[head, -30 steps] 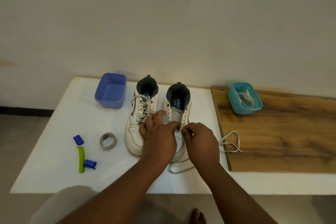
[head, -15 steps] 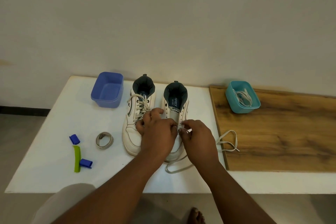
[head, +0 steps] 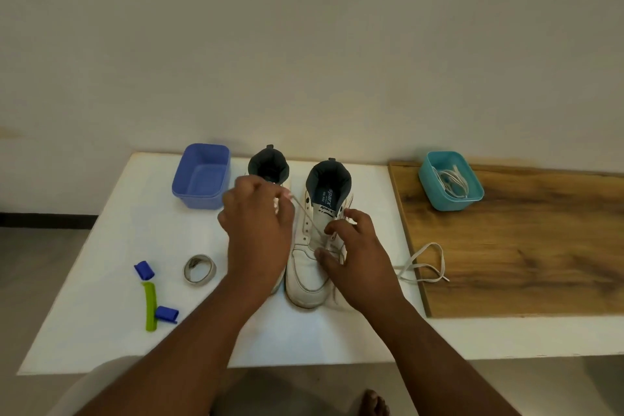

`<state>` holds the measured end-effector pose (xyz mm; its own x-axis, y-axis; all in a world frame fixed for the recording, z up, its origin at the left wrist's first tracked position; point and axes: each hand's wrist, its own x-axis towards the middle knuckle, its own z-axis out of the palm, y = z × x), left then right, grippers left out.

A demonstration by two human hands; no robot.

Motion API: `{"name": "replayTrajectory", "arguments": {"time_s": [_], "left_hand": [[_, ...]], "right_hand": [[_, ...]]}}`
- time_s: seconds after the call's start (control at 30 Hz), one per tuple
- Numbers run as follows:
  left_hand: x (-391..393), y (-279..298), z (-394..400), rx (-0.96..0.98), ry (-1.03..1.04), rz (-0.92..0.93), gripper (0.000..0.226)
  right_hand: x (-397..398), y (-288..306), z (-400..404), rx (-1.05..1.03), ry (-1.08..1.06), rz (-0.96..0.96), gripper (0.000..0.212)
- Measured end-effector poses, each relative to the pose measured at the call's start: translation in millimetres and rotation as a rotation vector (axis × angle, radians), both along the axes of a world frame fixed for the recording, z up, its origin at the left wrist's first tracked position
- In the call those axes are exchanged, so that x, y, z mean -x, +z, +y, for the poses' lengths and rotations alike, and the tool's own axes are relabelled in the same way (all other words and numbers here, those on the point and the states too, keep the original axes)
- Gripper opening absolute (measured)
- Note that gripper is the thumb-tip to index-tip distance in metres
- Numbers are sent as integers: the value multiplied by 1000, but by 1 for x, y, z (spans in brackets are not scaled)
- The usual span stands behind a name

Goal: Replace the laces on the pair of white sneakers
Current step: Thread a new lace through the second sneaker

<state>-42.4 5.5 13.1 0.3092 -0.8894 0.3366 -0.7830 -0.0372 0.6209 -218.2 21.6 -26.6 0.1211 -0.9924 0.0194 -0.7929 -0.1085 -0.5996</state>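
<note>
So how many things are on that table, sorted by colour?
White: 4, left sneaker, right sneaker, lace, laces in tub
Blue: 3, tub, clips
Teal: 1, tub
Green: 1, stick
Grey: 1, tape roll
Total: 10

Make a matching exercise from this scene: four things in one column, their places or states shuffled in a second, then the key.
Things:
1. blue tub
2. teal tub
3. tape roll
4. left hand

Places or states:
A. on the wooden board, with laces inside
B. pinches a lace pulled up from the right sneaker
C. on the white table, beside the left sneaker, nothing in it
D. lies flat on the white table, near the green stick

Pairs: 1-C, 2-A, 3-D, 4-B
</note>
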Motion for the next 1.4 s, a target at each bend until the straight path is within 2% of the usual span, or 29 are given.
{"name": "replayTrajectory", "arguments": {"time_s": [0.07,0.1,0.17,0.27,0.4,0.57,0.67,0.73,0.83,0.93,1.0,1.07,1.3,1.4], "left_hand": [[-12,10,-3,213,-9,354,14],[-15,14,-3,273,-17,412,11],[-14,13,-1,212,-125,327,10],[0,-3,5,-91,-313,68,21],[-3,-8,3,-104,-261,75,23],[-12,-11,0,-173,-333,79,21],[-12,-11,3,-190,-380,101,20],[-12,-11,4,-247,-408,90,18],[-10,-14,5,-354,-425,31,22],[-10,-17,5,-408,-410,-29,25],[-9,-17,6,-426,-413,-60,26],[-8,-17,7,-435,-410,-70,27],[-6,-16,7,-454,-385,-45,27],[-5,-17,8,-415,-339,-45,23]], "right_hand": [[-1,-2,0,-1,1,-8,36],[-2,-2,0,0,-5,-13,38],[-6,1,0,38,-23,-46,47],[-14,8,-1,168,51,-149,51],[-23,17,-2,133,112,-393,35],[-24,26,-6,175,64,-419,16],[-21,32,-11,168,-47,-495,10],[-15,34,-15,105,-56,-433,10],[-12,32,-12,-15,94,-189,17],[-14,25,-8,102,184,35,20],[-16,23,-8,186,224,66,20],[-18,23,-9,176,248,69,18],[-22,16,-9,135,148,155,22],[-20,12,-10,160,91,195,13]]}}
